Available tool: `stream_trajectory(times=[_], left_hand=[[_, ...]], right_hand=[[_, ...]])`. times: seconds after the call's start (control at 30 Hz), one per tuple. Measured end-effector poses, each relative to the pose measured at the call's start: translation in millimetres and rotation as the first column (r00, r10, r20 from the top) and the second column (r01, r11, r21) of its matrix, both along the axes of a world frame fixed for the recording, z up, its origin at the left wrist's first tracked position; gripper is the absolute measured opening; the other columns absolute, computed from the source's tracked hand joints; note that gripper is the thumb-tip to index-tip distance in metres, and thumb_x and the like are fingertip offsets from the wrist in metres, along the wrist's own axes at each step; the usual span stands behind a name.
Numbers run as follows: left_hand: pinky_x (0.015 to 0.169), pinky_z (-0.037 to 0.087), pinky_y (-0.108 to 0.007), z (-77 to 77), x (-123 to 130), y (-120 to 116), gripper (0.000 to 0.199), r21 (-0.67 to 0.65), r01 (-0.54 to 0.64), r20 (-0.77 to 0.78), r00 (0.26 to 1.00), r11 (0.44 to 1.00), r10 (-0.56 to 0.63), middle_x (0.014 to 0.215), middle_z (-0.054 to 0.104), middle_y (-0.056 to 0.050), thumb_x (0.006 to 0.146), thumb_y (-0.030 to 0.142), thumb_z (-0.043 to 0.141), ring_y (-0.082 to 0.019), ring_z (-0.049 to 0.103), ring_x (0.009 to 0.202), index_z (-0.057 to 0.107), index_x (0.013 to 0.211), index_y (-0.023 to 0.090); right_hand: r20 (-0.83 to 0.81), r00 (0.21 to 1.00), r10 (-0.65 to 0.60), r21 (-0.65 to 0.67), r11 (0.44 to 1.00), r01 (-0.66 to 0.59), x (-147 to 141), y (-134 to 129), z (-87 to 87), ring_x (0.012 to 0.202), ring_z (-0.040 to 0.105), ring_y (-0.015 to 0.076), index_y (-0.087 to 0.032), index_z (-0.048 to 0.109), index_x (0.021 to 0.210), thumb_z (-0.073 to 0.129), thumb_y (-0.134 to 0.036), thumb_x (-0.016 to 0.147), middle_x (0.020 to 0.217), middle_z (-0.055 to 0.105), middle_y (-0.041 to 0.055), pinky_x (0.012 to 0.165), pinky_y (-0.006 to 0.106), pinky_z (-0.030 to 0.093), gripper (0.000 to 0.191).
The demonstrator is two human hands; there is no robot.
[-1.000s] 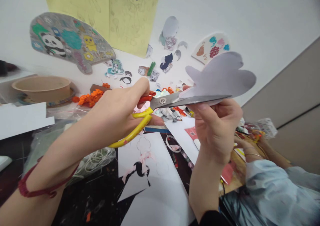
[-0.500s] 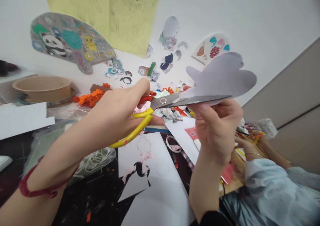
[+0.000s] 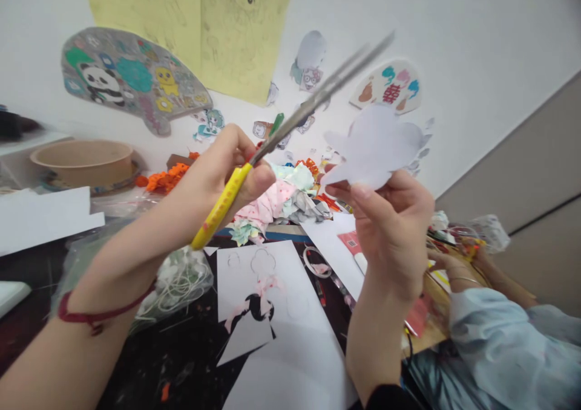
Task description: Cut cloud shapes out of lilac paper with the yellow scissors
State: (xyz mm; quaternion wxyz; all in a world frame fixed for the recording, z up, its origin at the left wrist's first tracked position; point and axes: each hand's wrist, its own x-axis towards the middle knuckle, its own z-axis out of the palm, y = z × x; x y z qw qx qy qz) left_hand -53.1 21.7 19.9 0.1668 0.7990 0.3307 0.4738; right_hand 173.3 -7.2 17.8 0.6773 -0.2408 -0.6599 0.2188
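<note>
Scissors [image 3: 222, 207] with yellow and red handles are in my left hand [image 3: 231, 168], their blurred blades angled up to the right and almost together. My right hand [image 3: 393, 234] is closed on a white paper cutout [image 3: 372, 147] with a rounded, lobed outline, pinched along its lower edge between thumb and fingers. The blades stand clear of the paper, above and left of it. Below both hands lies a white sheet [image 3: 254, 271] with a pencilled cloud-like shape and a black-and-pink piece on it.
A heap of pink and pale cloth scraps [image 3: 267, 201] lies behind my hands. Left are an orange yarn pile [image 3: 167, 177], a tan oval basin [image 3: 84, 159] and a plastic bag of cords [image 3: 177, 283]. Another person's sleeve [image 3: 494, 325] is at the right. Drawings hang on the wall.
The scissors have come away from the paper's lower edge and swung upward, their blades now tilted up. The cutout has turned in my right hand and shifted slightly left.
</note>
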Motion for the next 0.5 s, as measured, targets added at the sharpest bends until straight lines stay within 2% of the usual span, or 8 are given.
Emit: stream_trajectory(times=[0.03,0.07,0.13,0.17,0.27,0.33,0.43,0.5], left_hand=[[0.064,0.05,-0.033,0.2,6,-2,0.029,-0.076,0.036,0.101,0.994,0.996,-0.028,0.105,0.069,-0.006,0.093,0.048,0.049,-0.01,0.058,0.067,0.041,0.103,0.023],[0.067,0.051,-0.034,0.6,13,-5,0.026,-0.128,0.039,0.231,0.973,0.991,-0.008,0.103,0.069,-0.005,0.093,0.046,0.05,-0.01,0.06,0.069,0.042,0.102,0.023],[0.068,0.053,-0.034,2.2,24,-14,0.034,-0.204,0.116,0.392,0.919,0.972,-0.028,0.097,0.07,-0.003,0.087,0.047,0.063,-0.011,0.061,0.069,0.042,0.101,0.024],[0.064,0.053,-0.032,3.0,28,-18,0.037,-0.218,0.151,0.434,0.9,0.964,-0.043,0.093,0.068,-0.001,0.084,0.046,0.067,-0.011,0.061,0.068,0.042,0.101,0.024],[0.058,0.053,-0.027,2.9,35,-27,0.038,-0.278,0.153,0.434,0.901,0.948,-0.018,0.094,0.064,0.001,0.078,0.035,0.072,-0.014,0.067,0.075,0.042,0.098,0.025],[0.057,0.054,-0.026,-0.9,38,-26,0.039,-0.25,0.17,0.493,0.87,0.953,-0.026,0.094,0.063,0.001,0.076,0.026,0.074,-0.015,0.069,0.077,0.04,0.095,0.025],[0.056,0.054,-0.025,-9.8,44,-21,0.042,-0.107,0.201,0.665,0.743,0.974,-0.08,0.091,0.06,0.001,0.072,0.018,0.079,-0.014,0.068,0.075,0.041,0.092,0.024],[0.053,0.053,-0.025,-14.3,48,-17,0.043,-0.036,0.189,0.72,0.686,0.981,-0.106,0.09,0.06,0.0,0.071,0.016,0.081,-0.012,0.065,0.07,0.044,0.092,0.024]], right_hand=[[0.028,1.0,0.011,-0.03,1.0,-0.01,0,0,-0.1,0.083,0.077,0.0164,-0.027,0.077,0.094,0.079,-0.025,0.082,0.091,0.079,-0.0011,0.082,0.035,0.069,0.012],[0.058,0.998,0.018,-0.059,0.998,-0.015,-1,0,-0.2,0.082,0.077,0.0169,-0.028,0.078,0.094,0.08,-0.026,0.082,0.091,0.08,-0.0009,0.081,0.035,0.069,0.012],[0.11,0.993,0.035,-0.101,0.995,-0.024,-2,1,-0.9,0.084,0.077,0.017,-0.029,0.078,0.095,0.08,-0.027,0.082,0.094,0.08,-0.0007,0.079,0.033,0.069,0.013],[0.128,0.991,0.047,-0.113,0.993,-0.032,-2,1,-1.5,0.085,0.077,0.0167,-0.029,0.079,0.096,0.08,-0.026,0.082,0.096,0.081,-0.0007,0.079,0.032,0.068,0.015],[0.158,0.984,0.084,-0.116,0.991,-0.066,-5,3,-3.5,0.088,0.076,0.0164,-0.026,0.079,0.098,0.08,-0.024,0.081,0.098,0.08,-0.0003,0.078,0.03,0.067,0.017],[0.156,0.984,0.088,-0.11,0.991,-0.072,-7,4,-4.7,0.088,0.075,0.0169,-0.025,0.079,0.096,0.081,-0.024,0.081,0.093,0.08,0.0,0.077,0.031,0.067,0.016],[0.141,0.987,0.083,-0.12,0.991,-0.066,-10,5,-5.7,0.089,0.076,0.0181,-0.025,0.079,0.098,0.081,-0.026,0.081,0.094,0.079,0.001,0.08,0.033,0.067,0.017],[0.141,0.986,0.089,-0.126,0.99,-0.071,-13,5,-6.3,0.095,0.077,0.02,-0.026,0.079,0.101,0.082,-0.026,0.081,0.101,0.08,0.0017,0.086,0.036,0.067,0.021]])
